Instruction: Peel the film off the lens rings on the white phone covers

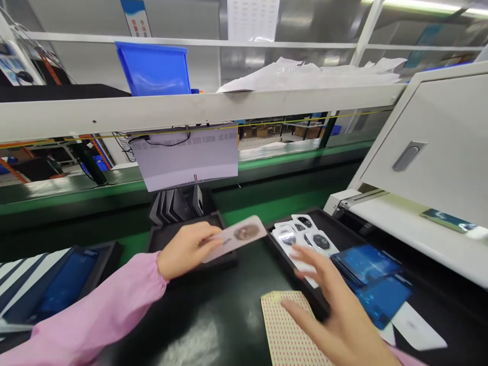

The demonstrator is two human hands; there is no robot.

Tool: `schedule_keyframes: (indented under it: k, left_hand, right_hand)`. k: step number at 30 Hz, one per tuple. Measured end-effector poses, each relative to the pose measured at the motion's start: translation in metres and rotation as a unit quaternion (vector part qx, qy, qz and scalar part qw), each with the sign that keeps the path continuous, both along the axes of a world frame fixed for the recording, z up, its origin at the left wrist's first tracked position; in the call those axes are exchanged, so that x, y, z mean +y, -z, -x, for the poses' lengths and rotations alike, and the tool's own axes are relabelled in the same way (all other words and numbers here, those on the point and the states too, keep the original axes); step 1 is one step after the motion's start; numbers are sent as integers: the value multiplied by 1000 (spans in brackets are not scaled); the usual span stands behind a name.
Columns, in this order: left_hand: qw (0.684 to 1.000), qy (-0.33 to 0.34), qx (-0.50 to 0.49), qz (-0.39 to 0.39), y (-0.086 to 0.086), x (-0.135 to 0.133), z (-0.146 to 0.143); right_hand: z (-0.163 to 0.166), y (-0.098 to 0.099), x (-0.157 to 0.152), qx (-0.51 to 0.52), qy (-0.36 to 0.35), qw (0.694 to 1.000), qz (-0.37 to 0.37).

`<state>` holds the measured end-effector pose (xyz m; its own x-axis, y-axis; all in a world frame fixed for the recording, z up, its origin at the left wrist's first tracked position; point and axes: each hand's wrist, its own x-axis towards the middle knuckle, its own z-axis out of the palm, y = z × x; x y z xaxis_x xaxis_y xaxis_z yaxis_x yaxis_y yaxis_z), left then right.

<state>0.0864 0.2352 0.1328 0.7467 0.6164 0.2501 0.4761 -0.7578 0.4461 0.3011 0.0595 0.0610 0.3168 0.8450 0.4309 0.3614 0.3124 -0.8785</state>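
The left hand [186,249] gripped a pale card [233,241] by its near end, pinched between thumb and fingers. The card was held slightly tilted over the bench [229,315], between the middle tray [168,236] and the right tray [331,223], its round dark mark facing up. The right hand [339,310] was blurred; its fingers were spread, with nothing visible in their grasp. They reached across a dotted sheet [276,328] toward white cards [284,239] in the right tray. Whether the fingertips touched those cards could not be determined.

Blue panels [371,264] lay beside the white cards, in the same tray. Dark slabs [175,207] stood on edge at the far end of the middle tray.

The step in hand was judged to be handling of the single card, with the left hand supporting it and the right hand unloaded. The next move, in this assessment, called for a steady left pinch, clear of the round mark, and for the right fingers to close only on a card edge without disturbing the overlapping pile.
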Motion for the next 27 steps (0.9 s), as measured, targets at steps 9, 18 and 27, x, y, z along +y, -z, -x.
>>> schedule_keyframes:
  k: [9,18,27]
  left_hand:
    - [824,1,-356,441,5,-79,47]
    - [749,-34,-412,517,-8,-114,76]
    - [864,-252,-251,356,33,-177,176]
  right_hand:
    - [34,-20,-7,2,-69,996,62]
    - [31,-9,-55,6,-80,992,97]
    - [26,-10,-59,0,-118,987,113]
